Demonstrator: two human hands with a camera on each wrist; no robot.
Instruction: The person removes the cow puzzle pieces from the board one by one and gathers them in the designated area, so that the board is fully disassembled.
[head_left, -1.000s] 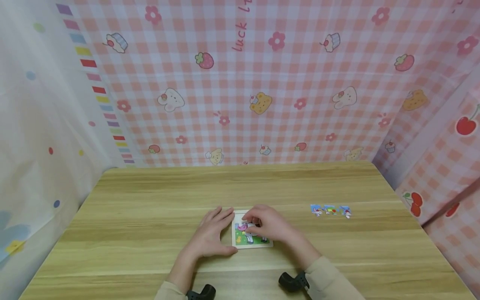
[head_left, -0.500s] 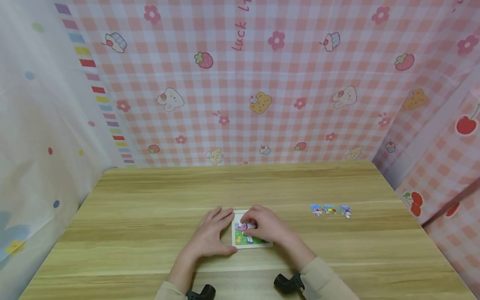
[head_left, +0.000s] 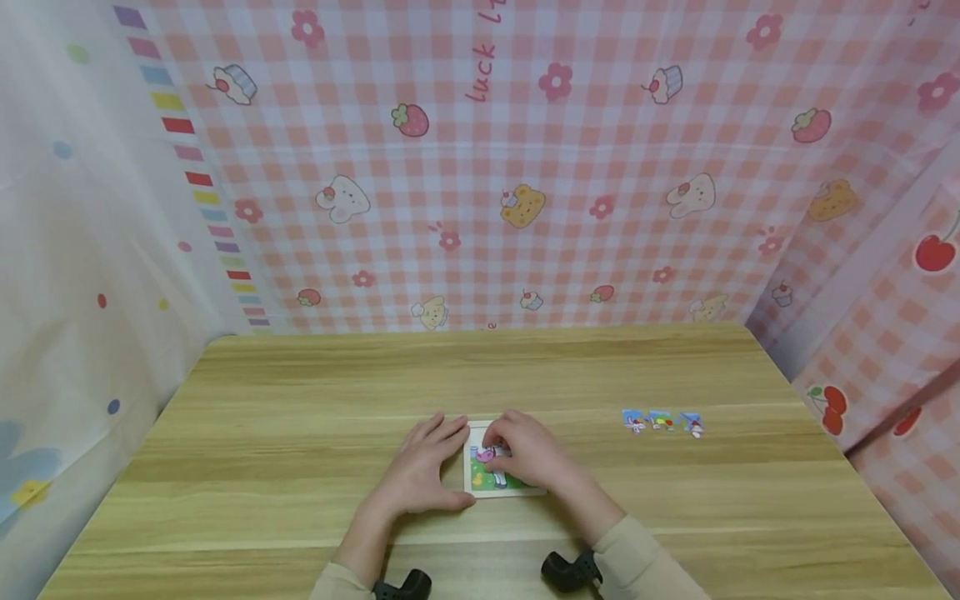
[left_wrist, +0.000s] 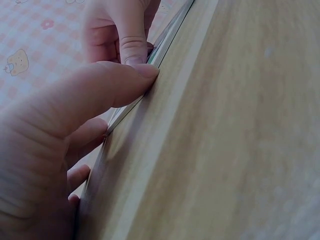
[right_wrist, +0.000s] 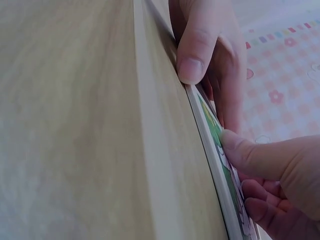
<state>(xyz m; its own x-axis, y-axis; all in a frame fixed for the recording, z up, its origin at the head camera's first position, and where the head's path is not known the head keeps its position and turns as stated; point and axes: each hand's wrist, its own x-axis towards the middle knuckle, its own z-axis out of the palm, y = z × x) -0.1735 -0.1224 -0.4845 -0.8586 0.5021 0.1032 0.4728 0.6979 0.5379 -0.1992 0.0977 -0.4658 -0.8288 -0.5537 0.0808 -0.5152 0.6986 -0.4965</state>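
Observation:
A jigsaw puzzle board (head_left: 510,493) with a pale rim lies on the table. Its picture shows a cow on green grass, and a white patch shows at its upper left. My left hand (head_left: 423,467) rests along the board's left side, thumb on the near corner and fingers, fairly straight, at the far corner. My right hand (head_left: 528,454) bends over the picture, thumb and forefinger pinching a puzzle piece (head_left: 485,455) with the cow's pink muzzle. In the right wrist view its thumb (right_wrist: 239,147) touches the picture; the other fingers curl beneath the palm, partly hiding the board.
Three loose puzzle pieces (head_left: 662,420) with blue tops lie in a row to the right of the board. The wooden table (head_left: 300,392) ends at a pink checked cloth (head_left: 480,250) at the back. Black wrist mounts (head_left: 570,572) sit on both forearms.
My right hand and forearm have shifted slightly left over the picture, covering more of the cow's body. The left hand, the board and the loose pieces stay where they were.

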